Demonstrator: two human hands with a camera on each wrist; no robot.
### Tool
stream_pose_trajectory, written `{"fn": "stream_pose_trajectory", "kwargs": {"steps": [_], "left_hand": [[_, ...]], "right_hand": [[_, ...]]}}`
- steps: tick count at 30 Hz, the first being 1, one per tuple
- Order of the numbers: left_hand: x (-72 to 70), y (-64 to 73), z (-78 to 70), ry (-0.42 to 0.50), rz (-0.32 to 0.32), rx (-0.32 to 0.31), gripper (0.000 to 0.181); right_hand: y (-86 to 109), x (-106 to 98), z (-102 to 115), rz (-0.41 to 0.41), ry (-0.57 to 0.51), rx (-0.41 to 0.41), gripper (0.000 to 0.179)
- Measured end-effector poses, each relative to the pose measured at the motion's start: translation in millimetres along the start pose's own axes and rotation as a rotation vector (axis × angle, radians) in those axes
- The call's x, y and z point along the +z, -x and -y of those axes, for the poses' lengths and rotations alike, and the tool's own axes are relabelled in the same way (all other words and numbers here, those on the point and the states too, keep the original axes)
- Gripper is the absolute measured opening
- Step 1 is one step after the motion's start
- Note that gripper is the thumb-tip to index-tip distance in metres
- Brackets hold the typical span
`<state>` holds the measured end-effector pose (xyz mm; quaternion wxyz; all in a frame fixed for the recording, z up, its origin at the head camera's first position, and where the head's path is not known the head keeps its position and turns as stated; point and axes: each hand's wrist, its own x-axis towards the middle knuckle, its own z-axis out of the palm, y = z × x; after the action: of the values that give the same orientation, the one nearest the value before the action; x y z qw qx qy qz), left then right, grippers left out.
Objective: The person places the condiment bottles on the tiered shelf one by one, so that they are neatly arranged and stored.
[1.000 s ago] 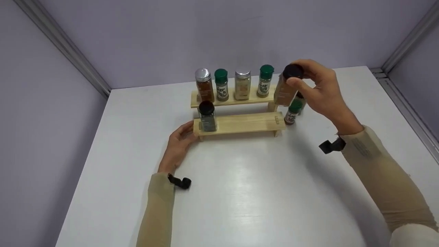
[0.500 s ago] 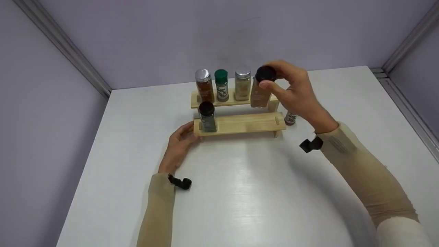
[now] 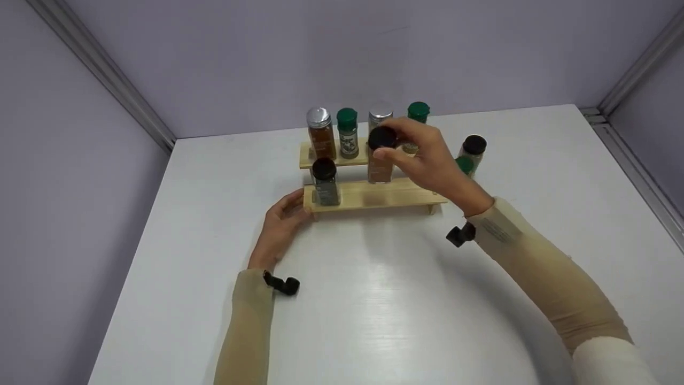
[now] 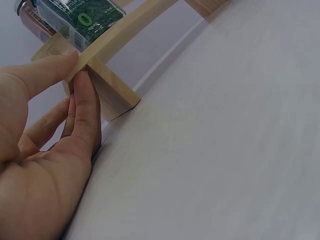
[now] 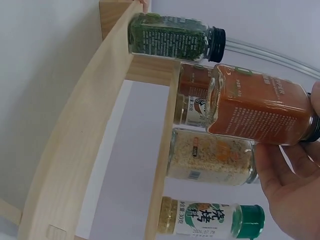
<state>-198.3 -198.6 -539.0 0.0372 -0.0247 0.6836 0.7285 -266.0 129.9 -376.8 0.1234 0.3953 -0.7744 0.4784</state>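
Note:
In the head view my right hand [image 3: 427,160] grips the black lid of a square glass spice jar [image 3: 380,171]. Orange-red powder fills this jar [image 5: 262,105] in the right wrist view. It hangs upright over the lower shelf of a two-tier wooden spice rack [image 3: 395,197], its base apart from the wood. At the rack's left end my left hand [image 3: 280,224] pinches the shelf's edge [image 4: 102,47], thumb on top and fingers underneath. A black-lidded jar of green flakes [image 3: 327,193] stands at the left of that lower shelf.
Along the upper tier are a silver-lidded red jar [image 3: 321,143], a green-capped bottle [image 3: 349,143], a silver-lidded pale jar [image 5: 210,156] and another green-capped bottle [image 5: 212,218]. On the white table [image 3: 342,321], right of the rack, stand a black-lidded jar [image 3: 474,147] and a green-capped bottle [image 3: 464,164].
My right hand has carried the orange-red jar left and down, from the upper tier's right end to over the lower shelf's middle. My left hand stays at the rack's end.

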Motion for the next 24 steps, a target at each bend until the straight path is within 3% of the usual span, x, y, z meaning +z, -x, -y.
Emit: {"fn": "stream_pose_trajectory", "kwargs": {"steps": [7, 14, 24], "left_hand": [[0.6, -1.2, 0.2, 0.120, 0.009, -0.017, 0.060], [-0.5, -0.5, 0.3, 0.054, -0.001, -0.017, 0.059], [0.5, -1.5, 1.0, 0.031, -0.011, -0.018, 0.060]], "right_hand": [[1.7, 16, -5, 0.027, -0.019, 0.013, 0.046], [6.1, 31, -11, 0.017, -0.024, 0.083, 0.048], [13.0, 51, -21, 0.001, -0.050, 0.145, 0.048]]}}
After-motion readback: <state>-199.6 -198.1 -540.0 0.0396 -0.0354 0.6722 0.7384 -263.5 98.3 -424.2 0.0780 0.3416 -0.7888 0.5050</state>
